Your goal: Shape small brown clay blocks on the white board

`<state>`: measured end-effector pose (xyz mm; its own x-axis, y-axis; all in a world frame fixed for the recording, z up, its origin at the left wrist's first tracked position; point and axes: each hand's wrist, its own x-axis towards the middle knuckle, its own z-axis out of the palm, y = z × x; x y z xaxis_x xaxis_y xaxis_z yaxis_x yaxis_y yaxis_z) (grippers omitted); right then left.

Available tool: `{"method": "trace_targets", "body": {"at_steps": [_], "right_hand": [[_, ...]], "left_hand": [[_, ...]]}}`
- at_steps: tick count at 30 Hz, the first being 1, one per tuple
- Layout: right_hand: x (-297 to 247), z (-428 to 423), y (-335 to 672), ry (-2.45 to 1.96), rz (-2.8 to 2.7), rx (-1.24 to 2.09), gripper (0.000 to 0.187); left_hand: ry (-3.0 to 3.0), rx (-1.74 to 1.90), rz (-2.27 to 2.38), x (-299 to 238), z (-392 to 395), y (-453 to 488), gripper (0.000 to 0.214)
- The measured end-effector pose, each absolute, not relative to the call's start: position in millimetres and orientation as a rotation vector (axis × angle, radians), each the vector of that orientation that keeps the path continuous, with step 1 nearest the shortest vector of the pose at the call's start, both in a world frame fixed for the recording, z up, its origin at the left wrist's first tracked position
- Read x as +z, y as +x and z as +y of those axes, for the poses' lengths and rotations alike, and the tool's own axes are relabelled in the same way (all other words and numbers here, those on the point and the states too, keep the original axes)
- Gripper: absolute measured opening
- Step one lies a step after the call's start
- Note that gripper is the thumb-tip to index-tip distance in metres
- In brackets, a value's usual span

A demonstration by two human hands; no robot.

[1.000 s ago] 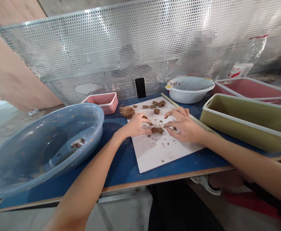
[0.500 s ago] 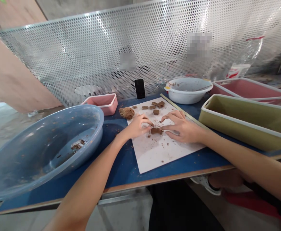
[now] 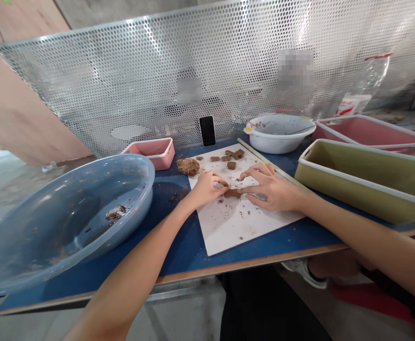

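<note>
A small brown clay block lies on the white board, with crumbs around it. My left hand has its thumb and fingers closed together at the block's left end. From the other side, my right hand reaches in with fingers apart, its index fingertip touching or very close to the right end. Both hands partly cover the block. Farther back on the board sit several smaller clay pieces. A rough brown lump rests at the board's left edge.
A large blue basin stands left, a pink tray behind it. A phone leans against the perforated metal screen. To the right are a thin strip, white basin, olive planter and pink planter.
My left hand has shifted slightly right, and its thumb and fingers have closed onto the clay block's left end. My right hand has hardly moved.
</note>
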<state>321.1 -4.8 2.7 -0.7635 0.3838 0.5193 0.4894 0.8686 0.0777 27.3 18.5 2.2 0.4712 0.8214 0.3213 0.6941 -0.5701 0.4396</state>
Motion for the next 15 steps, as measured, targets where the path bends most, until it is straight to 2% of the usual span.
{"method": "trace_targets", "body": {"at_steps": [8, 15], "right_hand": [[3.8, -8.6, 318.5, -0.756, -2.541, -0.209, 0.031], [4.7, -2.7, 293.9, -1.121, -2.474, 0.051, 0.038]], "left_hand": [[2.408, 0.871, 1.315, 3.6, 21.1, 26.0, 0.018], [2.358, 0.937, 1.475, 1.8, 24.6, 24.1, 0.026]]}}
